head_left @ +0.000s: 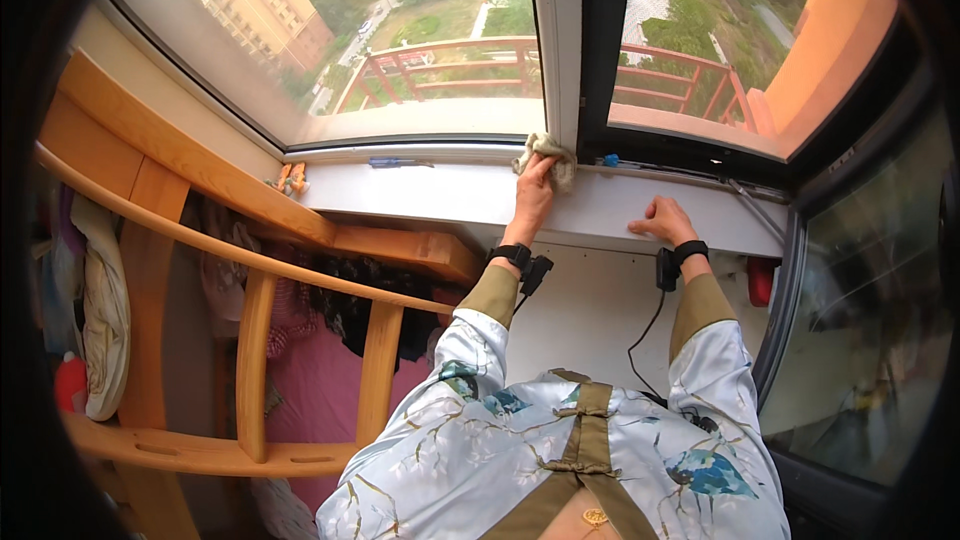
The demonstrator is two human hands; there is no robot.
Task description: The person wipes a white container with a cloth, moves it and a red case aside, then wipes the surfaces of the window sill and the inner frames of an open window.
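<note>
My left hand (533,202) is closed on a crumpled, pale greenish cloth (560,168). It presses the cloth against the foot of the white upright window post (564,70), where the post meets the sill. To the right, my right hand (664,220) hovers at the front edge of the white windowsill (430,188). Its fingers are curled in, and I see nothing between them; whether they touch the sill I cannot tell. Both wrists wear black straps with small black boxes, and a cable hangs from each.
A blue screwdriver-like tool (390,162) and small orange figures (292,179) lie on the sill's left part. A small blue object (611,160) sits by the dark frame. At right a dark-framed window sash (860,290) stands swung inward. A wooden bunk-bed rail (250,265) runs along the left.
</note>
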